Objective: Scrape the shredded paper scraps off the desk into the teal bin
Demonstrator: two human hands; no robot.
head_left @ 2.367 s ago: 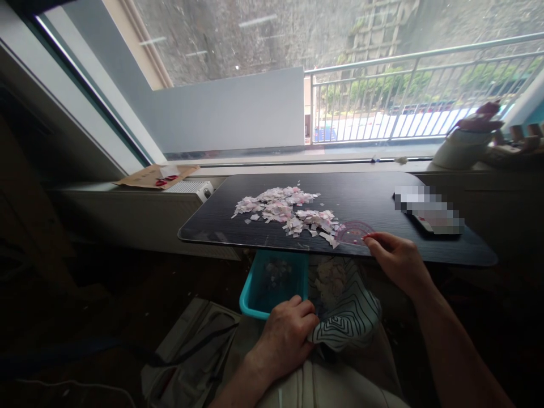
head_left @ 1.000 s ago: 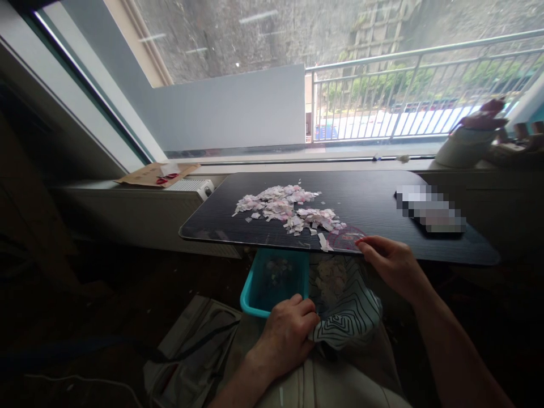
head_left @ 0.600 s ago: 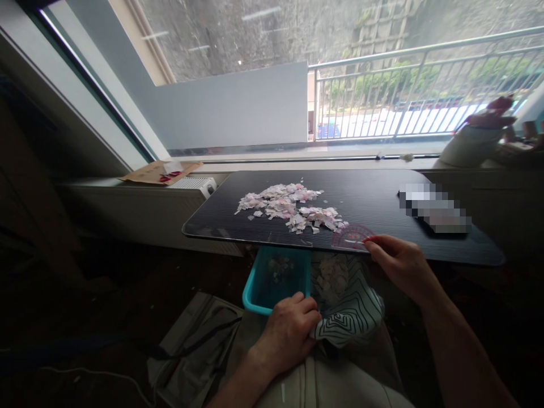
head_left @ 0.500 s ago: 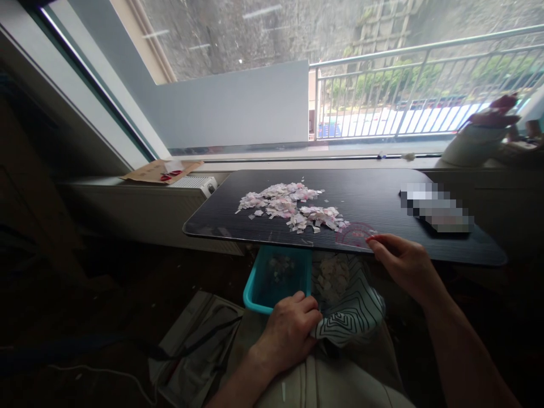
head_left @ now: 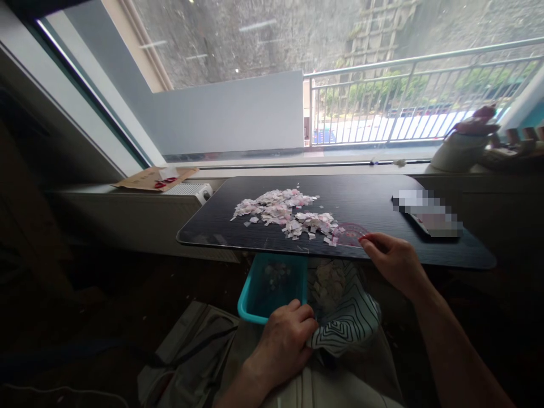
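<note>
My right hand [head_left: 393, 260] pinches one end of a clear pinkish protractor [head_left: 349, 233], which lies low over the dark table's front part. The protractor's far end touches or overlaps the edge of a pile of small white and pink paper scraps [head_left: 276, 211]. Below the table edge, my left hand [head_left: 287, 331] is closed on the rim where a turquoise basket [head_left: 243, 309] meets a patterned bag [head_left: 346, 328]. Its fingertips are hidden, but the bag's edge runs into its grip. Paper scraps lie inside both the basket and the bag.
A blurred-out flat object [head_left: 427, 214] lies on the right of the dark table [head_left: 361, 195]. Red-handled scissors [head_left: 164, 183] rest on a brown envelope [head_left: 136, 180] at left, beside a radiator [head_left: 187, 195]. A white figure-like object [head_left: 459, 147] stands on the sill.
The protractor has tilted slightly and its far end now sits against the scraps' right edge. The whole view has shifted a little. My left hand keeps its hold.
</note>
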